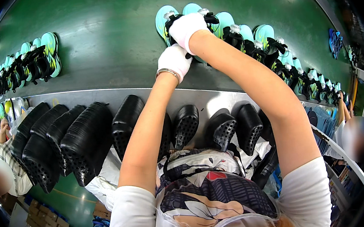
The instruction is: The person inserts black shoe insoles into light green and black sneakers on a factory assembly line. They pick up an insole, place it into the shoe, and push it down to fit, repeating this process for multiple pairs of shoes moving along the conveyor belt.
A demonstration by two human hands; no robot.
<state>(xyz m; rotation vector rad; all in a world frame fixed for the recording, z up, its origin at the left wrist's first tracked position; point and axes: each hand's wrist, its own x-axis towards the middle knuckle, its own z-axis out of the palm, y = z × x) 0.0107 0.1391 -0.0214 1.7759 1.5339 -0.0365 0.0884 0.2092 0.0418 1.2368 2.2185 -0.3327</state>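
A turquoise-soled sandal (165,21) with black straps lies on the green belt ahead of me, first in a slanting row. My right hand (188,29), in a white glove, is closed over the sandal's straps from above. Just below it, my gloved left hand (173,64) is closed at the sandal's heel end, where a bit of black strap shows beside the fingers. The gloves hide most of the fingertips and the strap between them. A second turquoise sandal (191,8) sits right behind my right hand, partly covered.
More sandals (264,33) run off to the right along the green belt (109,37), and another row (32,62) stands at left. Black shoe lasts (86,140) line the metal ledge (114,95) before me. Co-workers sit at both sides. Blue sandals (335,44) lie far right.
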